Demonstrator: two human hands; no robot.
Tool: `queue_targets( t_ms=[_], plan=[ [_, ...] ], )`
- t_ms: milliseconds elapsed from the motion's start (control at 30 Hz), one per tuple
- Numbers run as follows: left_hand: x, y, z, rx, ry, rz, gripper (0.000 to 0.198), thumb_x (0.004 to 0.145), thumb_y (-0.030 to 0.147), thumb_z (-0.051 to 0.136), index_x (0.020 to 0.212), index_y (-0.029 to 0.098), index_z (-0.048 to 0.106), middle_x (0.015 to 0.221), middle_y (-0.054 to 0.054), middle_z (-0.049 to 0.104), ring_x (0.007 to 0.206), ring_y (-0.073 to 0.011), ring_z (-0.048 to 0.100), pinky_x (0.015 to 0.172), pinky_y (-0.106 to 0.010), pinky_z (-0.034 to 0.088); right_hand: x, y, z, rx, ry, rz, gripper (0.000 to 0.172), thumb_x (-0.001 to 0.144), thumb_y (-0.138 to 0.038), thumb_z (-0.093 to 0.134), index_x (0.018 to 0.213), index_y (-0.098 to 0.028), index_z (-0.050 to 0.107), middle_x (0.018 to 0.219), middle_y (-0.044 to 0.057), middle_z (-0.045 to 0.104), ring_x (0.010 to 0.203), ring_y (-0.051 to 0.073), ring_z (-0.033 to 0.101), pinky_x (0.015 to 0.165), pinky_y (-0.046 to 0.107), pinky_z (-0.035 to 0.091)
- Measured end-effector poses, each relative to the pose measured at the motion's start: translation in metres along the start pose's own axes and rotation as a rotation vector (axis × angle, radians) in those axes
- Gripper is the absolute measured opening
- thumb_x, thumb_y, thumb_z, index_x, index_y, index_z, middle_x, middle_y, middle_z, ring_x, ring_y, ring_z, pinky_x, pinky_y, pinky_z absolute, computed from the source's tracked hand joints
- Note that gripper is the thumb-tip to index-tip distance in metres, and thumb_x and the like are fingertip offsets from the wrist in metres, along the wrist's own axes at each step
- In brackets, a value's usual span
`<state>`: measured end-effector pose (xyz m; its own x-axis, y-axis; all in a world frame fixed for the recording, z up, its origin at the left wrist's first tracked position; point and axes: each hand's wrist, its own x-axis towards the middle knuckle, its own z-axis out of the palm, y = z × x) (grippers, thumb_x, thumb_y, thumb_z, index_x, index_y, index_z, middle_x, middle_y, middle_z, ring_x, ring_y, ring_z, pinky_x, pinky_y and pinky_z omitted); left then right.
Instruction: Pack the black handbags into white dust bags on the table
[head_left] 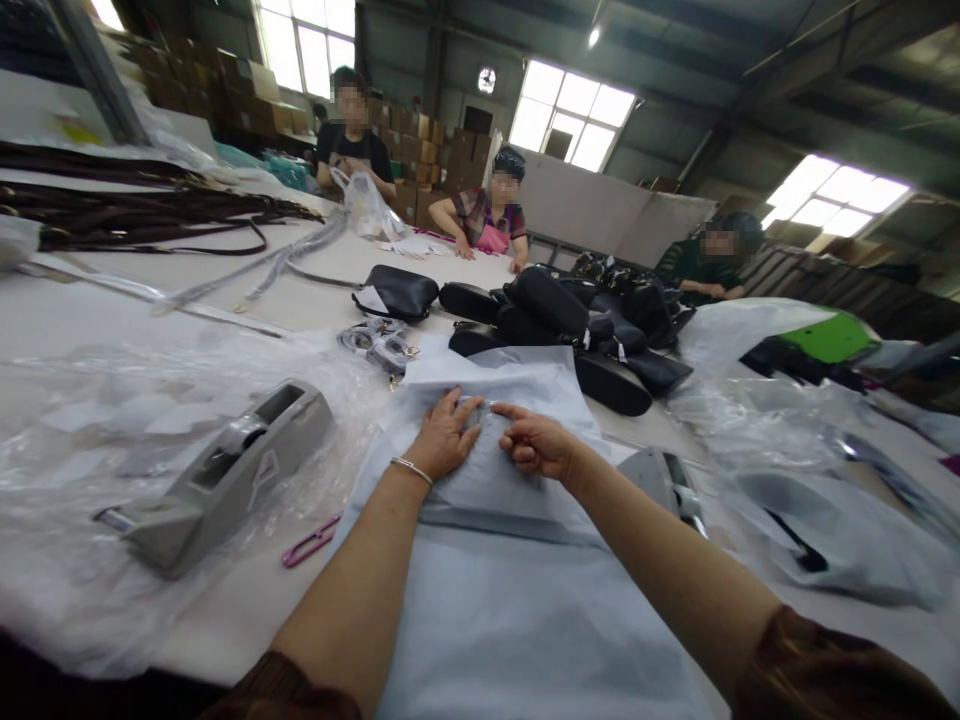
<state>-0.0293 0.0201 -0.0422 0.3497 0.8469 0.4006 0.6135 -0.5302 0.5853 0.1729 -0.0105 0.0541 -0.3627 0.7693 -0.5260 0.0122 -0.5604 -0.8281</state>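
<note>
My left hand [444,437] lies flat, fingers spread, on a pale grey wrapped packet [495,480] in the middle of the table. My right hand [536,443] rests beside it on the same packet, forefinger stretched toward the left hand and the other fingers curled under. A silver bangle sits on my left wrist. The packet lies on a stack of pale grey sheets [510,620] that runs toward me.
A grey tape dispenser [225,475] stands at left on clear plastic bags, pink snips [311,541] beside it. A second dispenser [664,480] is at right. Black bags [570,320] pile up beyond. Dark straps [135,215] lie far left. Three people sit at the table's far side.
</note>
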Motion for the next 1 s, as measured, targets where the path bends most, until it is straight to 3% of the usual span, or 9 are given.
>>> queue_targets(
  t_ms=[133,300,567,700,867,1000],
  plan=[
    [0.0,0.004,-0.005,-0.063,0.066,0.048,0.055,0.092,0.027,0.061,0.146,0.025,0.05,0.167,-0.012,0.023,0.155,-0.0339,0.021,0.122,-0.055,0.031,-0.001,0.001,0.003,-0.03,0.043,-0.02,0.072,0.072,-0.016,0.055,0.14,-0.031,0.037,0.065,-0.01,0.057,0.036,0.003,0.03,0.04,0.012,0.018],
    [0.001,0.009,-0.009,-0.054,0.06,0.085,0.039,0.093,0.023,0.06,0.132,0.024,0.062,0.169,-0.008,0.016,0.157,-0.0323,0.015,0.125,-0.053,0.028,0.0,0.002,0.006,-0.044,0.065,-0.026,0.073,0.071,-0.016,0.054,0.14,-0.03,0.037,0.064,-0.009,0.057,0.035,0.004,0.031,0.04,0.013,0.017],
    [0.001,0.006,-0.007,-0.038,0.041,0.124,0.033,0.097,0.023,0.056,0.127,0.025,0.07,0.169,-0.005,0.016,0.156,-0.0342,0.014,0.127,-0.055,0.023,0.003,0.003,0.009,-0.057,0.101,-0.03,0.073,0.068,-0.016,0.055,0.138,-0.03,0.04,0.064,-0.009,0.058,0.035,0.004,0.034,0.04,0.013,0.018],
    [0.001,0.008,-0.007,-0.057,0.051,0.122,0.04,0.095,0.019,0.057,0.133,0.027,0.066,0.17,-0.001,0.013,0.157,-0.0312,0.011,0.127,-0.052,0.026,0.003,0.002,0.01,-0.078,0.102,-0.034,0.075,0.068,-0.015,0.053,0.14,-0.029,0.039,0.062,-0.008,0.057,0.035,0.005,0.034,0.039,0.013,0.018],
    [0.001,0.008,-0.006,-0.065,0.051,0.128,0.032,0.096,0.021,0.057,0.125,0.025,0.072,0.171,-0.003,0.011,0.157,-0.0335,0.014,0.127,-0.053,0.027,0.002,0.002,0.011,-0.101,0.121,-0.02,0.078,0.069,-0.016,0.053,0.144,-0.029,0.036,0.063,-0.008,0.057,0.036,0.005,0.034,0.04,0.014,0.019],
    [0.001,0.005,-0.004,-0.066,0.051,0.128,0.03,0.095,0.021,0.059,0.12,0.026,0.074,0.17,-0.003,0.015,0.156,-0.0356,0.017,0.125,-0.058,0.028,0.006,0.0,0.011,-0.313,0.2,-0.029,0.078,0.073,-0.014,0.05,0.148,-0.027,0.037,0.06,-0.007,0.058,0.035,0.008,0.036,0.04,0.018,0.024]
  ],
)
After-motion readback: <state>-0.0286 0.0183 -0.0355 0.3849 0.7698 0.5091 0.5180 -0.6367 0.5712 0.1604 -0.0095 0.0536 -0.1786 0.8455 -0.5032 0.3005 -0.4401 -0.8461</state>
